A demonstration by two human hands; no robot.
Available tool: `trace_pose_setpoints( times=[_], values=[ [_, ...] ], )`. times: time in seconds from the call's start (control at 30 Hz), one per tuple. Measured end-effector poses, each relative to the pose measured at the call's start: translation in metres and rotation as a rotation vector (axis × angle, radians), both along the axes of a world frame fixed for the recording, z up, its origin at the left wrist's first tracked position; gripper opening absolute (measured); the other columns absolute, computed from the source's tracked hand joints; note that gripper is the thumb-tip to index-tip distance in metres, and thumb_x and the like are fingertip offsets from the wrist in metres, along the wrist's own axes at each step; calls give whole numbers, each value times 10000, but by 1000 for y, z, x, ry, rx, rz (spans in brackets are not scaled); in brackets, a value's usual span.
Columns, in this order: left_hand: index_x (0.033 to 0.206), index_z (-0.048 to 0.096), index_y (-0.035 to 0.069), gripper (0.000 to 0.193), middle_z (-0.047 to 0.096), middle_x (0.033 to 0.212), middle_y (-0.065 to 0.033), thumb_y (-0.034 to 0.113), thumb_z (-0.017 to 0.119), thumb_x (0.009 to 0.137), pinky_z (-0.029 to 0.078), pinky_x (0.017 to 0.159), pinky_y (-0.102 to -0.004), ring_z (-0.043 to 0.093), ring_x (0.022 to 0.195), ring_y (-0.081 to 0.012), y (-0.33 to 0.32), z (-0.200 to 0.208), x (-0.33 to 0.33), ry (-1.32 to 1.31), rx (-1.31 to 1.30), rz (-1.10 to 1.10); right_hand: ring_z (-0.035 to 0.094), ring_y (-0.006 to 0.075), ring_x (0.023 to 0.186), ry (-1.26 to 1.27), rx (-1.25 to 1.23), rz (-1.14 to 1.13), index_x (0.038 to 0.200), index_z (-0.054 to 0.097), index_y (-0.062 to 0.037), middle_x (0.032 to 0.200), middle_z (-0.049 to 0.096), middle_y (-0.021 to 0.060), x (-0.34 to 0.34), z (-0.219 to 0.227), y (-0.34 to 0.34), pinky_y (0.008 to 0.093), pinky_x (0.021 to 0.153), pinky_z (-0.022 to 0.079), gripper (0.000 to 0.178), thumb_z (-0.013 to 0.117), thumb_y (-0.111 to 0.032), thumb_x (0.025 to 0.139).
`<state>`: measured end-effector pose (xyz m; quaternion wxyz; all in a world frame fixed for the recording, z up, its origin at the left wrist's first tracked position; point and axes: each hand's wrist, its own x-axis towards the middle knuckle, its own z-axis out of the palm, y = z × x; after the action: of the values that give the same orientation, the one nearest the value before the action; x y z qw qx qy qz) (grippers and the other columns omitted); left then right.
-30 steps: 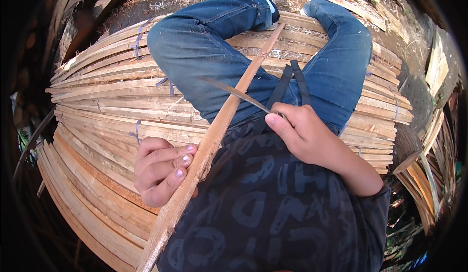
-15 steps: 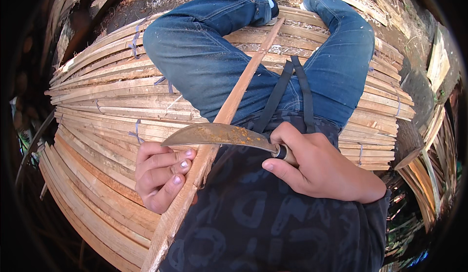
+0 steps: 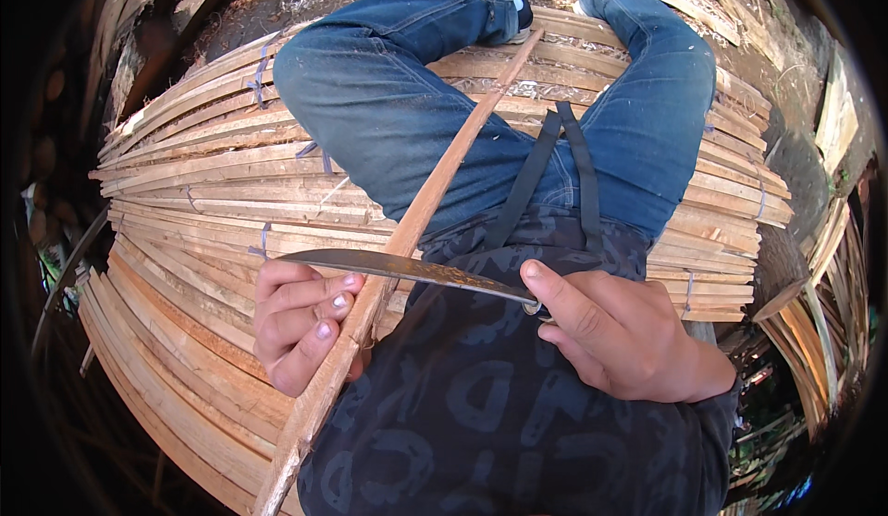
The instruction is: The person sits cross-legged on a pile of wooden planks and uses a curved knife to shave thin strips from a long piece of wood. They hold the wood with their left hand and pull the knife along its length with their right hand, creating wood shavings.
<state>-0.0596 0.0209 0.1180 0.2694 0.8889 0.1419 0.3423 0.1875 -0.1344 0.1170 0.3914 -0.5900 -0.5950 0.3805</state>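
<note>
A long, narrow wooden strip [image 3: 421,206] runs from the bottom edge up between my legs, slanting to the right at its far end. My left hand [image 3: 301,326] grips it from the left, with fingertips on its upper face and part of the hand hidden beneath. Across the strip, just beyond those fingertips, lies the curved, rust-spotted blade of a knife [image 3: 407,267]. My right hand [image 3: 624,331] is closed round the knife's handle, which it mostly hides, and the index finger stretches along the back of the blade's base.
Bundles of sawn wooden slats [image 3: 208,183], tied with purple strips [image 3: 259,77], spread under and around my legs [image 3: 370,100]. A cut log end [image 3: 777,299] lies at the right. Shavings litter the ground [image 3: 264,21] at the far side.
The knife blade has turned from lying broad side up to more edge-on. My right hand has rotated and shifted slightly right and down. The left hand moved slightly toward me on the strip.
</note>
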Motion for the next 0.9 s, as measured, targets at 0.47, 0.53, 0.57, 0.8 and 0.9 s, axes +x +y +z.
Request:
trace_pose_setpoints(
  times=[0.47, 0.53, 0.57, 0.8, 0.9],
  values=[
    [1101, 514, 11, 376, 626, 809, -109, 347, 594, 954, 427, 528, -316, 701, 725, -252, 7, 2, 2, -3, -29, -47, 581, 143, 569, 83, 34, -82, 1163, 654, 2, 767, 574, 101, 2, 7, -1, 239, 433, 476, 391, 693, -31, 775],
    [1101, 515, 12, 364, 625, 808, -106, 335, 595, 955, 426, 527, -315, 700, 721, -251, 8, 2, 4, 4, -29, -34, 612, 164, 599, 89, 35, -86, 1138, 663, -6, 820, 616, 139, 1, 7, -4, 234, 454, 499, 370, 699, -27, 770],
    [1085, 523, 28, 352, 606, 774, -91, 355, 571, 965, 417, 526, -323, 676, 670, -239, 5, 2, 7, -4, -26, 16, 625, 173, 613, 89, 25, -78, 1127, 667, -10, 847, 632, 157, 0, 7, -6, 232, 463, 509, 361, 703, -25, 768],
    [1055, 537, 67, 347, 534, 679, -51, 405, 514, 985, 393, 522, -341, 633, 581, -217, -1, 2, 14, 8, -12, 124, 561, 123, 540, -96, 90, -64, 1062, 703, -63, 859, 627, 155, -2, 3, -6, 217, 415, 466, 326, 735, -59, 738],
    [1067, 528, 40, 332, 595, 758, -83, 351, 579, 962, 415, 526, -323, 675, 664, -234, 2, 0, 11, -34, -14, 75, 543, 111, 531, -132, 146, -85, 1041, 712, -69, 854, 625, 156, -2, 2, -5, 210, 406, 456, 312, 742, -67, 730]
  ],
)
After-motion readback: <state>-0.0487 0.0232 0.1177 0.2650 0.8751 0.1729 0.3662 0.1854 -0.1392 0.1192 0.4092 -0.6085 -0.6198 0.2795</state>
